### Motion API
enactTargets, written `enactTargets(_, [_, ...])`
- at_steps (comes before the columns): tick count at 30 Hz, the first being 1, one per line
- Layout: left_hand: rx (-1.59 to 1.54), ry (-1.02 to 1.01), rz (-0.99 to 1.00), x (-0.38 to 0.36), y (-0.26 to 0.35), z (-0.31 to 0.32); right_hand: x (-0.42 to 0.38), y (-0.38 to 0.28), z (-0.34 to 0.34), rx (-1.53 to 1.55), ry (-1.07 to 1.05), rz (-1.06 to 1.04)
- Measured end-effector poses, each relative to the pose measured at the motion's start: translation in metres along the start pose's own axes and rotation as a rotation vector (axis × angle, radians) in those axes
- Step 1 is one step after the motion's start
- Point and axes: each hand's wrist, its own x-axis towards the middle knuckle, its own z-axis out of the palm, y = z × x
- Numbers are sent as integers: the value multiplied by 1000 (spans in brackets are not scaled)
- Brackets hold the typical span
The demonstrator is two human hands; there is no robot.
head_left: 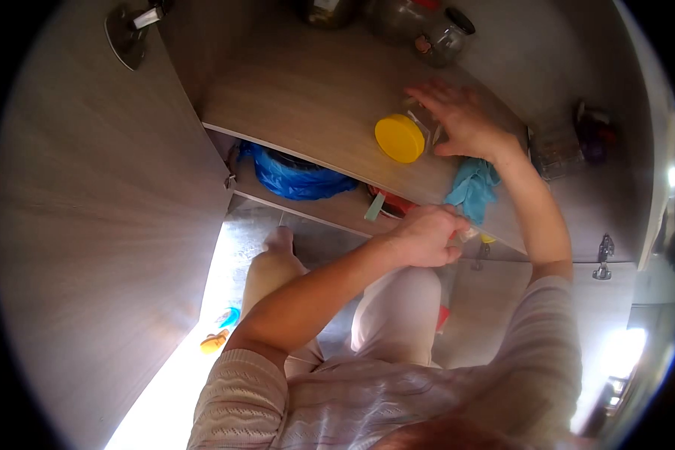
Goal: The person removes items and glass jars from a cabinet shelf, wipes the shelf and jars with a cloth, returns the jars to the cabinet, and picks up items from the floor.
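A clear jar (pixel 427 124) with a yellow lid (pixel 400 139) lies tilted on the upper shelf. My right hand (pixel 465 124) is spread beside it, thumb and fingers apart around its body; contact is unclear. Crumpled light-blue cloth (pixel 474 189) hangs at the shelf's front edge, below my right wrist. Against the lower end of the cloth, my left hand (pixel 427 236) is closed with curled fingers. A pale, clear bit shows at its fingertips, too small to identify, with something yellow (pixel 487 238) just to the right.
Glass jars (pixel 446 37) stand deeper on the shelf (pixel 300 90). Below are a blue bag (pixel 296 176) and a red item (pixel 396 204). An open cabinet door (pixel 90 210) fills the left. More containers (pixel 562 150) sit at right. My knees are beneath the shelf.
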Motion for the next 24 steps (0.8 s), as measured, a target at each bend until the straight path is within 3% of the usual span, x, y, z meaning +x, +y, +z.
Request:
enactTargets(4, [-15,-21,-12,-1,1,-3,-2,13,22,-25,150,42])
enactTargets(7, [-46,-35,-43,-2,5,-7,-4,33,16,309,234,376])
enactTargets(10, [-17,-24,-57,-4,2,-2,0,85,-6,851,407,671])
enactTargets(13, [27,-48,-62,-4,5,-4,3,122,-22,1224,677,771])
enactTargets(16, [20,-53,-57,-3,4,-3,19,147,-27,1312,834,708])
enactTargets(24, [57,-45,-60,-1,2,-3,95,178,-38,1149,776,766])
